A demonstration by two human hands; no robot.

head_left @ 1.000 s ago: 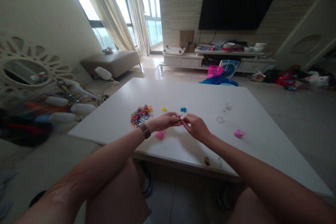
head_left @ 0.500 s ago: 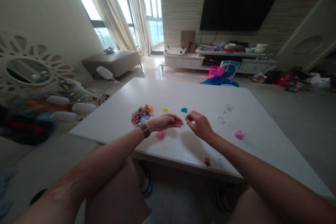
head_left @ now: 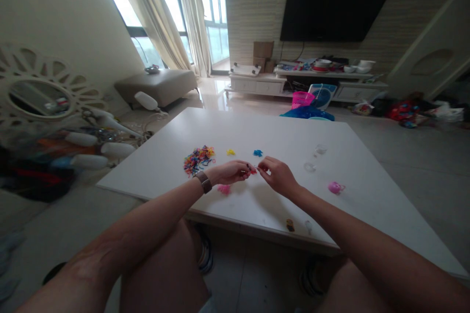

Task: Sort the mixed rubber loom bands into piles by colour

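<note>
My left hand (head_left: 237,171), with a watch (head_left: 202,182) on its wrist, is closed over the white table. At its fingertips shows a small red piece (head_left: 253,171), too small to name. My right hand (head_left: 277,173) pinches a tiny, thin, pale piece right beside it; its kind cannot be made out. A multicoloured heap of small pieces (head_left: 198,159) lies left of my hands. Close by are a pink pile (head_left: 223,189) nearer to me, a yellow pile (head_left: 230,152) and a blue pile (head_left: 258,153) farther back.
On the right of the white table (head_left: 235,127) lie clear rings (head_left: 310,167) and a pink-purple toy (head_left: 335,187). A yellow-and-black item (head_left: 290,225) and a clear piece (head_left: 308,227) sit near the front edge. Beyond stand a pink basket (head_left: 301,99) and a TV cabinet (head_left: 257,86).
My right hand has moved slightly left, so its fingertips now meet those of my left hand. The pale piece has come up against the red piece. The piles look the same.
</note>
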